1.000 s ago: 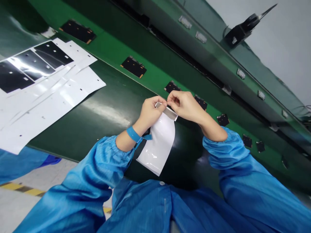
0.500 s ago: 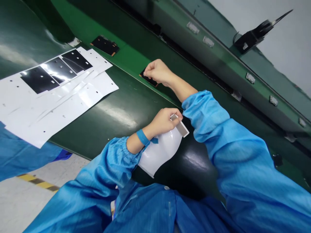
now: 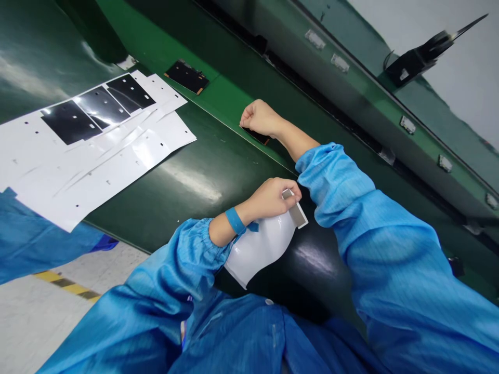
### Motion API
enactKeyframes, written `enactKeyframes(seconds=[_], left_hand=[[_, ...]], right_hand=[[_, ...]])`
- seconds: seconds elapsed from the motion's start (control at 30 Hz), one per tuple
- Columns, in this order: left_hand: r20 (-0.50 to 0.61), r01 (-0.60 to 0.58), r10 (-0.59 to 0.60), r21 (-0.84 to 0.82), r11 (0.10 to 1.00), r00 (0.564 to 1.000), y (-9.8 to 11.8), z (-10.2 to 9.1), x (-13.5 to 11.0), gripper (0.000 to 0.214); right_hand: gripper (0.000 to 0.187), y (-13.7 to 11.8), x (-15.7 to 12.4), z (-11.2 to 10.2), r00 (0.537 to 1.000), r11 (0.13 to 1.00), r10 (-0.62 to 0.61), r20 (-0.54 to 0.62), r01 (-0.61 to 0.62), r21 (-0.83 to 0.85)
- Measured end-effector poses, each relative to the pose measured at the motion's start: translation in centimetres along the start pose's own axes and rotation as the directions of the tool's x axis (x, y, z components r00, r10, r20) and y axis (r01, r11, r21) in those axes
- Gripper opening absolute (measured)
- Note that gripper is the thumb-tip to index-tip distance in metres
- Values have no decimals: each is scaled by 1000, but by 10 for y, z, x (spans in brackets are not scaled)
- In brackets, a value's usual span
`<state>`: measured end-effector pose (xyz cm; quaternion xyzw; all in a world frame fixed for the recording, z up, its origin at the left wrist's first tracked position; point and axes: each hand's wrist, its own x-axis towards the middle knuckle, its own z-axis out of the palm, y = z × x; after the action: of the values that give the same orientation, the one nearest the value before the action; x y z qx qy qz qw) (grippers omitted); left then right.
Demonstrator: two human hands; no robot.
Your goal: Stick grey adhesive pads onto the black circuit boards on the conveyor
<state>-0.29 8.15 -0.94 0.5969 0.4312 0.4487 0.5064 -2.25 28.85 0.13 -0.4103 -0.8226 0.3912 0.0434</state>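
Note:
My left hand (image 3: pixel 275 197) is closed, thumb and fingers pinching the edge of a curved, glossy white sheet (image 3: pixel 265 241). Along that edge runs a grey strip with a white border (image 3: pixel 298 215). My right hand (image 3: pixel 260 118) is closed in a pinch, just over the near part of a thin black panel (image 3: pixel 255 136) that lies on the bright green belt. Its fingers cover part of this panel, and what is between the fingertips is hidden. Farther left on the belt lies a second black panel (image 3: pixel 187 77) with copper-coloured corners.
Overlapping white sheets (image 3: pixel 128 156) lie on the dark green table (image 3: pixel 187 182) at left, with several black rectangles on top. The green belt (image 3: pixel 222 96) runs diagonally beside a long rail (image 3: pixel 351 117). A blue sleeve or garment (image 3: pixel 42 244) shows at the left edge.
Both black panels have shifted right and slightly down along the belt. My right hand has moved a little to the right, still pinched over its panel. The left hand keeps its hold; the view has shifted slightly.

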Motion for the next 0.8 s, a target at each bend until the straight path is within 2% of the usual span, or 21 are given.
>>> enactKeyframes(seconds=[0.3, 0.57, 0.7, 0.8], left_hand=[[18, 11, -11, 4, 1000, 1000, 1, 0, 0, 12], [15, 17, -17, 15, 1000, 1000, 0, 1, 0, 12], [17, -1, 1, -6, 1000, 1000, -2, 0, 1, 12], [15, 4, -4, -17, 1000, 1000, -1, 0, 1, 11]], right_hand=[[17, 12, -13, -8, 999, 1000, -15, 42, 15, -3], [13, 21, -23, -11, 1000, 1000, 6, 16, -6, -25], [11, 22, -31, -14, 1000, 996, 26, 3, -25, -80], [10, 21, -38, -13, 1000, 983, 0, 6, 1, -183]])
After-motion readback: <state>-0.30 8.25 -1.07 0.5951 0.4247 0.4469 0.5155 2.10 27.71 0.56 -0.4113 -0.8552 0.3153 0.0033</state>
